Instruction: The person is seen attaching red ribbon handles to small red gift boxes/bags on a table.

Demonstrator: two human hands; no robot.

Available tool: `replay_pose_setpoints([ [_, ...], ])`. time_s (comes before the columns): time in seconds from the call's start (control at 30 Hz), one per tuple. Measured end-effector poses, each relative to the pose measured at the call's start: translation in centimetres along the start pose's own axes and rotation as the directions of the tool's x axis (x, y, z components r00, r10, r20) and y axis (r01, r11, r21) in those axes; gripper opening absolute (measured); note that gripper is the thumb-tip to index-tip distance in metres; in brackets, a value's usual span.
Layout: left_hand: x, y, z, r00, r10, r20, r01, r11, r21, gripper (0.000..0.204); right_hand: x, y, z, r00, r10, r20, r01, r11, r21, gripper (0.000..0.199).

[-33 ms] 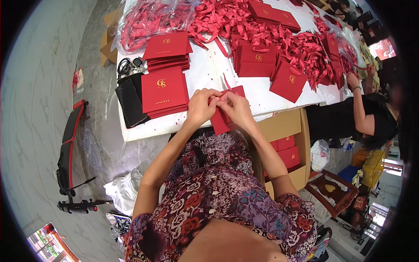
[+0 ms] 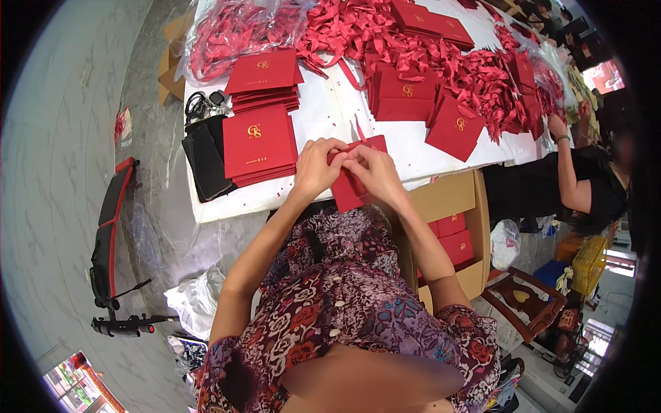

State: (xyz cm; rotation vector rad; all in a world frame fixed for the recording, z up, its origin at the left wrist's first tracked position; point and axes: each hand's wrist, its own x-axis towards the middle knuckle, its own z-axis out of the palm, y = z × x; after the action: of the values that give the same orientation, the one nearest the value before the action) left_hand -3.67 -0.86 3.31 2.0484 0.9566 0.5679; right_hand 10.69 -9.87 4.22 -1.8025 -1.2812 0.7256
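Observation:
At the table's near edge, my left hand [image 2: 318, 167] and my right hand [image 2: 374, 172] meet over a small red paper bag [image 2: 348, 195]. Both are closed, thumbs and fingertips pinched together at the bag's upper part. A red ribbon [image 2: 359, 129] sticks up beyond my fingers; where it meets the bag is hidden by them. Left of my left hand lies a stack of flat red bags [image 2: 258, 143] with gold print, and a second stack [image 2: 263, 74] is behind it. Farther right, red bags with ribbon handles [image 2: 406, 96] lean together, and a single one [image 2: 456, 129] lies nearer.
Loose red ribbons [image 2: 351, 31] heap across the back of the white table [image 2: 330, 103]. A black pouch [image 2: 204, 162] and a cable [image 2: 196, 104] sit at its left edge. Below its right side stands a cardboard box [image 2: 475, 279] holding red bags. Another person's arm [image 2: 566, 165] reaches in from the right.

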Motion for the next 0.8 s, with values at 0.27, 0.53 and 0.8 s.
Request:
replay_pose_setpoints([
  [0.27,-0.6,-0.5,1.4,0.989,0.139,-0.049,-0.132,0.984,0.117,0.021,3.2,1.8,-2.6,0.942,-0.336,0.016,0.327,0.906,-0.27,0.015],
  [0.53,-0.8,-0.5,0.9,0.939,0.34,-0.048,-0.342,0.939,-0.027,0.015,6.4,5.0,-3.2,0.834,-0.124,0.538,0.0,0.975,0.224,0.018],
  [0.8,-0.3,-0.6,1.0,0.935,0.345,-0.084,-0.346,0.938,0.003,0.01,7.2,6.4,-0.4,0.899,-0.032,0.437,-0.023,0.992,0.121,0.018],
])
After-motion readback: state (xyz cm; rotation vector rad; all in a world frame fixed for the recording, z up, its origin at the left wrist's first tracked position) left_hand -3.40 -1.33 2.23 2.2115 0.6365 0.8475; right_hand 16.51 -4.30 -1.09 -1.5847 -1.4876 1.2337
